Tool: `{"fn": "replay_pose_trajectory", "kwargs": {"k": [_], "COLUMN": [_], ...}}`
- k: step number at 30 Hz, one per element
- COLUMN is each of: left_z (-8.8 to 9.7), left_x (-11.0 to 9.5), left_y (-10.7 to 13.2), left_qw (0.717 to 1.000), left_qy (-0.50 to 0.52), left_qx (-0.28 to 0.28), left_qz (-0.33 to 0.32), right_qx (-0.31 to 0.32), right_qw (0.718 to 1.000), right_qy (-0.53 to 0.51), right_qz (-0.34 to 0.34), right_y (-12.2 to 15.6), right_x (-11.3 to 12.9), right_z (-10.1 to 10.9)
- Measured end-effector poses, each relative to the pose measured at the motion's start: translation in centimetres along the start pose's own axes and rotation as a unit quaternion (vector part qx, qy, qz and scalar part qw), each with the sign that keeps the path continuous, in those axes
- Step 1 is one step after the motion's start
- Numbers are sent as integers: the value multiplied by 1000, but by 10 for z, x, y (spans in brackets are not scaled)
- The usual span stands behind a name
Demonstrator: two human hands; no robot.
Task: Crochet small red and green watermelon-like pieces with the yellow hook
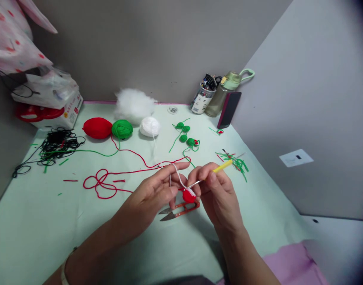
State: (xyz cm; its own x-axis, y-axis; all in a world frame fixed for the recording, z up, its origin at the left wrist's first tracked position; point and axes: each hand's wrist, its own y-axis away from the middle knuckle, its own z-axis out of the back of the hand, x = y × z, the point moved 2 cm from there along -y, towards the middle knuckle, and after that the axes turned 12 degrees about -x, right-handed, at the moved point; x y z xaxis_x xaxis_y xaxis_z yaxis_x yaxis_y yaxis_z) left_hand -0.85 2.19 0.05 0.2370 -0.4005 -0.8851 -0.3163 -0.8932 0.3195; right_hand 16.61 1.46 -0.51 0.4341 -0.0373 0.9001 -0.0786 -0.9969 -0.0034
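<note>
My left hand (160, 188) is curled at the small red and white crochet piece (189, 195), with its fingers partly hidden. White yarn (179, 174) runs over the raised index finger down to the piece's white edge. In my right hand (218, 190) is a crochet hook (223, 168) with a yellow handle, gripped between thumb and fingers. Its metal tip meets the white stitches. Just below the piece, orange-handled thread snips (181, 210) lie on the table, blades pointing left.
Red (97, 128), green (122, 129) and white (149, 126) yarn balls sit behind, near white stuffing (135, 105). Tangled black yarn (58, 144) lies left. Several green crochet balls (183, 138), yarn scraps (237, 162), a phone (229, 109) and a bottle (218, 99) are rightward.
</note>
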Motion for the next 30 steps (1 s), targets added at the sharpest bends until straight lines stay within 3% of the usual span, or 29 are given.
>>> {"fn": "replay_pose_trajectory", "kwargs": {"k": [9,15,30], "left_z": [0,-2,3], "left_x": [-6,-5,1], "left_y": [2,1,-6], "left_qw": [1000,999,998], "left_qy": [14,-4,2], "left_qx": [-13,-52,-65], "left_qz": [10,10,-15], "right_qx": [-15,-19,-21], "right_qw": [997,994,995], "right_qy": [47,56,67], "right_qz": [61,92,66], "right_y": [1,3,2], "right_x": [4,2,-2], "right_z": [0,2,2]}}
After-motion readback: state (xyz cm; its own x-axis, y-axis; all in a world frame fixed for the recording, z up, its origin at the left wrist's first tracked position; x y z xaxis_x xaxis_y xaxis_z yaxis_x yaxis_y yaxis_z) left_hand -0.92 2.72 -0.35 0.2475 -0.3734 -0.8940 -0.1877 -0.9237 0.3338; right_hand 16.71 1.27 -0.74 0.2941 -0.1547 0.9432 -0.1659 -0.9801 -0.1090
